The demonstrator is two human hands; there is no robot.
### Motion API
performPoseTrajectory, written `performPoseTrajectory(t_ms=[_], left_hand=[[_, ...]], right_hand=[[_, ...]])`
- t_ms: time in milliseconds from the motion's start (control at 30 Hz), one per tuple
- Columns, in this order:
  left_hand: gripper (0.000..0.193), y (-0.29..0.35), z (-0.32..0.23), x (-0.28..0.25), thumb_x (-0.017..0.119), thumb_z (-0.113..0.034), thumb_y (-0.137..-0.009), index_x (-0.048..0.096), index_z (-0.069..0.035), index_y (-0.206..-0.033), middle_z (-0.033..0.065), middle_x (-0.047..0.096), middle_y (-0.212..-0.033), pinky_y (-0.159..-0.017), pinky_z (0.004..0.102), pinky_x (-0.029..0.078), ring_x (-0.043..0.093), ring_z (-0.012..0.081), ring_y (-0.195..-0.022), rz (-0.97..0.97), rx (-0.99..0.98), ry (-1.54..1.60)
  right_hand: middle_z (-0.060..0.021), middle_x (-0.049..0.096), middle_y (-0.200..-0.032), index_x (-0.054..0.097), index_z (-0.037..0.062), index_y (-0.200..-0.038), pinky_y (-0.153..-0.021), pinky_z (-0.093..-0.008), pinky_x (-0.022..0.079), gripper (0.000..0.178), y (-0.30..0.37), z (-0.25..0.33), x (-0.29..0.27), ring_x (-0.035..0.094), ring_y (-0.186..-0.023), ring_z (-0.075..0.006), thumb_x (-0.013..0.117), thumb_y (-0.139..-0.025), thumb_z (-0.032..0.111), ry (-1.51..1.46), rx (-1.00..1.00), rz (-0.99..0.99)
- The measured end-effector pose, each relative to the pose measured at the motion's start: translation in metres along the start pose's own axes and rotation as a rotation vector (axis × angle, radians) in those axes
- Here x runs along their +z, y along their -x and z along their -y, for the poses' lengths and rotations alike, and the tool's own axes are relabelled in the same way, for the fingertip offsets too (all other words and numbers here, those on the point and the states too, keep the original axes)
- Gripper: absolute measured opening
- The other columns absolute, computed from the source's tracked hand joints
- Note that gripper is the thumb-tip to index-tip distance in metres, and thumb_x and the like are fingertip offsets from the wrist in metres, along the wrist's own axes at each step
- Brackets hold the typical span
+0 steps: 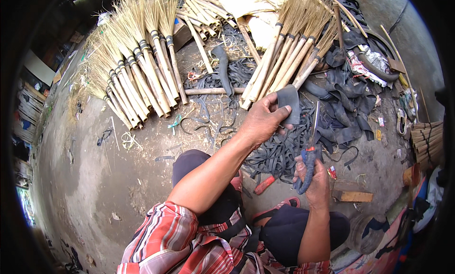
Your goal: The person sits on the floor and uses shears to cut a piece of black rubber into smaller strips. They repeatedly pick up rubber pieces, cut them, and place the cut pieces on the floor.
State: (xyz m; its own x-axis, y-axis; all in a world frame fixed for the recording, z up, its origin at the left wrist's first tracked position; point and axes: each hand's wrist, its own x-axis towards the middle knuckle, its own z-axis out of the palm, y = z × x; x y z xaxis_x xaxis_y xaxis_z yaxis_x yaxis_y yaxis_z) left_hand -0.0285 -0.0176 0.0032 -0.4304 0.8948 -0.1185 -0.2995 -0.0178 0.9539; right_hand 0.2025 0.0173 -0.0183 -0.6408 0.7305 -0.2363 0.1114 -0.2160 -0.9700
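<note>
My left hand [261, 120] pinches a flat, dark grey piece of rubber sheet [291, 104] between thumb and fingers. Lower and to the right, my right hand [316, 181] grips a pair of scissors [307, 172] by handles wrapped in dark material. The blades point up and away from me, to the right of the rubber piece and apart from it. Beneath both hands lies a tangled heap of black rubber strips [279, 148]. Wider dark rubber scraps [339, 113] are piled to the right of the scissors.
Brooms with bamboo handles [142, 65] lie fanned out at the left; another bundle of brooms [289, 60] lies ahead. Loose bamboo poles [206, 13] are stacked at the back. A red-handled object [264, 184] and a wooden block [353, 196] rest on the floor near my feet.
</note>
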Motion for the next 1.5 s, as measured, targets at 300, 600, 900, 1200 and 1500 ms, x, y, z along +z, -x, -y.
performPoseTrajectory(t_ms=[300, 600, 900, 1200, 1500], left_hand=[[0.051, -0.005, -0.009, -0.009, 0.073, -0.009, -0.097, 0.053, 0.0, -0.143, 0.0082, 0.071, -0.106, -0.068, 0.0257, 0.059, 0.071, 0.0139, -0.081, -0.05, 0.075, 0.061], [0.044, 0.001, -0.007, 0.009, 0.073, -0.002, -0.095, 0.057, 0.002, -0.136, 0.0072, 0.072, -0.093, -0.065, 0.0254, 0.058, 0.07, 0.013, -0.077, -0.04, 0.062, -0.016], [0.047, 0.004, -0.007, 0.016, 0.075, -0.002, -0.094, 0.055, 0.002, -0.136, 0.0073, 0.072, -0.093, -0.065, 0.0257, 0.059, 0.07, 0.0131, -0.077, 0.036, 0.036, -0.118], [0.052, 0.001, -0.009, 0.01, 0.078, -0.004, -0.092, 0.056, 0.002, -0.139, 0.0078, 0.073, -0.097, -0.072, 0.0287, 0.059, 0.069, 0.0133, -0.079, 0.076, 0.013, -0.103], [0.048, 0.004, -0.004, 0.009, 0.079, -0.006, -0.092, 0.059, 0.002, -0.135, 0.005, 0.071, -0.097, -0.074, 0.0288, 0.059, 0.068, 0.0128, -0.08, 0.161, 0.009, -0.125]], right_hand=[[-0.0024, 0.062, -0.089, 0.062, 0.0004, -0.123, -0.073, -0.0272, 0.05, 0.062, -0.004, -0.028, 0.002, 0.061, -0.081, -0.0116, 0.077, -0.093, 0.053, -0.083, -0.059, 0.268], [-0.001, 0.06, -0.091, 0.06, -0.0018, -0.125, -0.073, -0.0235, 0.049, 0.041, 0.0, -0.026, -0.001, 0.058, -0.082, -0.0081, 0.074, -0.096, 0.023, -0.14, -0.069, 0.292], [0.0024, 0.058, -0.088, 0.061, -0.0005, -0.122, -0.069, -0.0205, 0.048, 0.044, 0.005, -0.02, 0.0, 0.055, -0.076, -0.0049, 0.075, -0.097, 0.032, -0.19, -0.061, 0.245], [0.0034, 0.056, -0.077, 0.064, 0.0035, -0.107, -0.058, -0.0212, 0.044, 0.057, 0.002, -0.016, -0.008, 0.053, -0.066, -0.0039, 0.074, -0.094, 0.057, 0.003, -0.13, 0.247], [0.0008, 0.062, -0.084, 0.064, 0.0035, -0.105, -0.059, -0.0224, 0.046, 0.038, 0.002, -0.018, 0.0, 0.057, -0.067, -0.0053, 0.073, -0.096, 0.04, 0.032, -0.089, 0.153]])
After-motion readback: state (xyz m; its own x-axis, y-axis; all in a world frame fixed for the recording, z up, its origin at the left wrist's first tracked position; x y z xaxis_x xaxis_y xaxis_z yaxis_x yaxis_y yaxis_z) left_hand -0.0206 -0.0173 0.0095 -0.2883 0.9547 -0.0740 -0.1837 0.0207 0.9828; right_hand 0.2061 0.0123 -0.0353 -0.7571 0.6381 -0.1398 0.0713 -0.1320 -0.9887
